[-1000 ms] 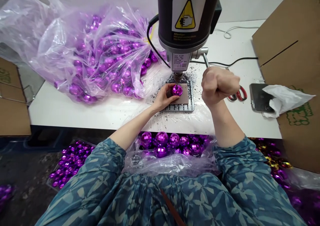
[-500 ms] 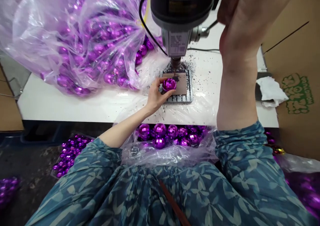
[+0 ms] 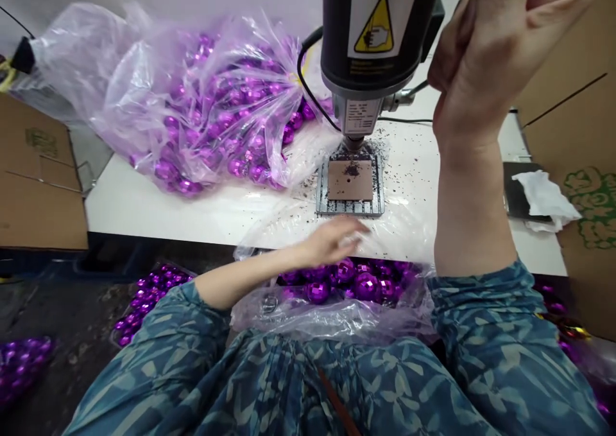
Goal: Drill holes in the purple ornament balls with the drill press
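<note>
Left hand: the left hand (image 3: 334, 240) is partly open, fingers loosely spread and blurred, with nothing visible in its grasp (the palm is turned out of view); it is over the near edge of the desk (image 3: 158, 211), at 6 to 7 o'clock from the board.
Right hand: the right hand (image 3: 505, 51) is closed round the lever (image 3: 419, 89) of the drill press (image 3: 380, 57) (the fingers cover the lever's far end), at 2 o'clock from the board.
Faceted balls: the purple faceted balls (image 3: 366, 286) lie in the open plastic bag (image 3: 332, 323) at 6 o'clock, just below the left hand.
Board: the brown board (image 3: 362, 189) lies flat on the slotted base plate (image 3: 337, 209), under the chuck (image 3: 353, 142); it has a small dark hole and a heap of dark shavings (more specks dot the desk around it).
Tied bag: the tied plastic bag (image 3: 144, 102), full of purple balls, rests at 10 o'clock, gathered by a yellow tie (image 3: 297, 78).
Tissue: the crumpled white tissue (image 3: 543, 195) partly covers a dark phone (image 3: 520, 208) at 3 o'clock (beside a cardboard box (image 3: 568, 121)).
Small balls: the smaller purple balls (image 3: 149, 295) are piled below desk level, at 8 o'clock.
</note>
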A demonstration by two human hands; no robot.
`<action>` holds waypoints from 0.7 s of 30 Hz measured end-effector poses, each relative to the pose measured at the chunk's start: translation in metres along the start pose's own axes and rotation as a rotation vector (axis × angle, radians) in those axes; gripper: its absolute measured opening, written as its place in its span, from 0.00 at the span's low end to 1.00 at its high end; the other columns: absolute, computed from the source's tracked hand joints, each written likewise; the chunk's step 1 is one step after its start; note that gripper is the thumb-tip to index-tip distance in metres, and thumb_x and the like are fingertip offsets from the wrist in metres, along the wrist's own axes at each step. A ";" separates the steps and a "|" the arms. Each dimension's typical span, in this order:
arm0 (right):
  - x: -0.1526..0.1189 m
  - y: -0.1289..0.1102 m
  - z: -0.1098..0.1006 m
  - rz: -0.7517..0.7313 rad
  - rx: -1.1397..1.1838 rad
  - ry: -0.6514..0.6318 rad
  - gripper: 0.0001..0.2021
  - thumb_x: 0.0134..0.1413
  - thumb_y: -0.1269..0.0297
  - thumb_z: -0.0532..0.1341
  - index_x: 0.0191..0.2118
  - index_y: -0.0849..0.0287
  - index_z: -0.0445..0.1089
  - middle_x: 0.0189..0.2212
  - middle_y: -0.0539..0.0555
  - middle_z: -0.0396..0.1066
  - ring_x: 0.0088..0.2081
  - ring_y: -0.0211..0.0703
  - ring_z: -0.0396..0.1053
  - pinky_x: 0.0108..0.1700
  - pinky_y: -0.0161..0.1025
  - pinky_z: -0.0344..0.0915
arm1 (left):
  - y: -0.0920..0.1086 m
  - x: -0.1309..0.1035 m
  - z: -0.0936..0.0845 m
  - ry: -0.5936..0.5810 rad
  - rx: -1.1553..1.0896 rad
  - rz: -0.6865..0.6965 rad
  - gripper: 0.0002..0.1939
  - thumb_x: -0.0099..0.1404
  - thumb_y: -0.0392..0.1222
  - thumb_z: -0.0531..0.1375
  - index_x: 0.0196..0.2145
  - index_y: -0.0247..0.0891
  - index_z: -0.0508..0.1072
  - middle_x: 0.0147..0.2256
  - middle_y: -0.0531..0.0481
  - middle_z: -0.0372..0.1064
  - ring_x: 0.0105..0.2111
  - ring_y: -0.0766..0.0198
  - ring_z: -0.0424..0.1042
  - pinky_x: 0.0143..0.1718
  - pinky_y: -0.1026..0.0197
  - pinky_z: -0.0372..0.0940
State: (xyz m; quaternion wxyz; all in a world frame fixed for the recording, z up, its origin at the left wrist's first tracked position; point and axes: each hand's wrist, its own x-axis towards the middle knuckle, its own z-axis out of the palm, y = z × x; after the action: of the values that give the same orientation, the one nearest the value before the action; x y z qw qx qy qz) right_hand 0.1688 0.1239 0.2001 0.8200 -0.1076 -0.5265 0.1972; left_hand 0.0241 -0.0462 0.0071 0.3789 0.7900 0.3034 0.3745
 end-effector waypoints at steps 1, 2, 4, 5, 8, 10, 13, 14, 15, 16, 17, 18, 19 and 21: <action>0.000 0.004 0.000 -0.039 -0.025 0.012 0.33 0.53 0.40 0.65 0.19 0.51 0.41 0.12 0.43 0.38 0.13 0.26 0.39 0.22 0.43 0.32 | -0.016 0.015 -0.024 0.128 0.069 -0.045 0.13 0.74 0.41 0.58 0.51 0.52 0.80 0.47 0.48 0.83 0.50 0.51 0.82 0.55 0.38 0.79; -0.001 0.008 0.000 -0.063 -0.049 0.033 0.33 0.50 0.36 0.64 0.20 0.50 0.41 0.12 0.43 0.37 0.13 0.28 0.37 0.22 0.45 0.32 | -0.034 0.030 -0.049 0.236 0.151 -0.116 0.13 0.73 0.39 0.58 0.50 0.48 0.80 0.46 0.45 0.81 0.51 0.50 0.81 0.57 0.37 0.76; -0.001 0.011 0.000 -0.094 -0.069 0.074 0.34 0.49 0.30 0.62 0.22 0.48 0.40 0.13 0.42 0.35 0.13 0.29 0.36 0.21 0.46 0.32 | -0.070 0.061 -0.102 0.383 0.315 -0.255 0.12 0.71 0.35 0.57 0.47 0.43 0.78 0.46 0.42 0.79 0.54 0.47 0.77 0.62 0.34 0.71; -0.001 0.011 0.000 -0.098 -0.067 0.086 0.35 0.49 0.28 0.62 0.22 0.48 0.40 0.13 0.42 0.35 0.13 0.29 0.36 0.21 0.46 0.32 | -0.087 0.075 -0.125 0.410 0.418 -0.332 0.11 0.70 0.34 0.59 0.47 0.42 0.78 0.49 0.39 0.78 0.58 0.44 0.74 0.66 0.33 0.67; -0.001 0.008 -0.002 -0.059 -0.074 0.060 0.36 0.47 0.26 0.63 0.20 0.49 0.43 0.12 0.43 0.38 0.12 0.28 0.37 0.20 0.46 0.32 | -0.121 0.103 -0.171 0.378 0.664 -0.555 0.13 0.61 0.36 0.68 0.45 0.37 0.78 0.56 0.30 0.73 0.71 0.29 0.61 0.72 0.24 0.52; -0.002 0.006 -0.003 -0.042 -0.085 0.055 0.37 0.47 0.27 0.64 0.20 0.51 0.43 0.12 0.43 0.39 0.12 0.28 0.38 0.19 0.45 0.31 | -0.129 0.109 -0.184 0.331 0.707 -0.590 0.14 0.57 0.38 0.72 0.42 0.34 0.79 0.59 0.25 0.70 0.74 0.23 0.54 0.74 0.21 0.44; -0.003 0.005 -0.003 -0.037 -0.120 0.046 0.39 0.49 0.26 0.62 0.21 0.53 0.39 0.12 0.44 0.38 0.12 0.28 0.38 0.18 0.44 0.32 | -0.126 0.107 -0.189 0.316 0.723 -0.577 0.13 0.56 0.40 0.72 0.39 0.35 0.79 0.62 0.27 0.69 0.74 0.22 0.54 0.75 0.22 0.40; -0.004 0.004 -0.003 -0.037 -0.137 0.034 0.39 0.50 0.25 0.60 0.21 0.53 0.38 0.12 0.44 0.38 0.12 0.28 0.39 0.18 0.43 0.33 | -0.123 0.105 -0.189 0.335 0.703 -0.558 0.13 0.56 0.40 0.72 0.40 0.37 0.80 0.62 0.29 0.69 0.73 0.23 0.56 0.75 0.22 0.42; -0.004 0.003 -0.003 -0.042 -0.151 0.024 0.39 0.51 0.23 0.57 0.22 0.53 0.37 0.12 0.45 0.37 0.13 0.28 0.39 0.19 0.44 0.34 | -0.119 0.103 -0.189 0.362 0.653 -0.527 0.14 0.57 0.41 0.72 0.41 0.38 0.80 0.61 0.31 0.69 0.71 0.26 0.60 0.74 0.24 0.47; -0.004 0.003 -0.003 -0.050 -0.161 0.012 0.39 0.51 0.22 0.54 0.22 0.53 0.37 0.12 0.45 0.37 0.13 0.29 0.39 0.19 0.44 0.35 | -0.114 0.101 -0.188 0.396 0.564 -0.486 0.15 0.57 0.42 0.72 0.43 0.41 0.80 0.60 0.34 0.71 0.68 0.30 0.65 0.73 0.27 0.53; -0.005 0.002 -0.003 -0.049 -0.178 -0.010 0.38 0.52 0.22 0.52 0.23 0.52 0.37 0.13 0.46 0.37 0.14 0.30 0.40 0.20 0.45 0.36 | -0.108 0.098 -0.187 0.432 0.435 -0.443 0.16 0.59 0.44 0.72 0.45 0.43 0.81 0.58 0.37 0.73 0.65 0.35 0.70 0.70 0.31 0.60; -0.004 0.002 -0.003 -0.047 -0.192 -0.024 0.37 0.52 0.22 0.51 0.23 0.52 0.37 0.13 0.46 0.37 0.14 0.31 0.40 0.21 0.46 0.37 | -0.102 0.095 -0.184 0.460 0.281 -0.406 0.18 0.61 0.47 0.72 0.48 0.45 0.80 0.55 0.39 0.74 0.60 0.41 0.74 0.66 0.35 0.66; -0.004 0.001 -0.004 -0.041 -0.204 -0.031 0.36 0.52 0.23 0.52 0.22 0.51 0.37 0.13 0.46 0.37 0.14 0.31 0.41 0.21 0.46 0.38 | -0.095 0.092 -0.180 0.471 0.118 -0.385 0.18 0.64 0.50 0.70 0.51 0.47 0.79 0.52 0.41 0.76 0.56 0.45 0.77 0.62 0.39 0.71; -0.004 0.001 -0.004 -0.034 -0.221 -0.017 0.36 0.52 0.27 0.56 0.22 0.50 0.37 0.12 0.45 0.36 0.14 0.31 0.40 0.20 0.47 0.39 | -0.083 0.084 -0.167 0.451 -0.157 -0.382 0.20 0.70 0.58 0.65 0.55 0.48 0.77 0.47 0.42 0.78 0.49 0.49 0.80 0.54 0.43 0.77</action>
State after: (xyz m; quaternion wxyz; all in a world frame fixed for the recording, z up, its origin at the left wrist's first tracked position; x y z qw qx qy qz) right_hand 0.1708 0.1232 0.1951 0.8020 -0.1867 -0.5536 0.1248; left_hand -0.0848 0.1235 0.0415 0.4255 0.5841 0.4928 0.4847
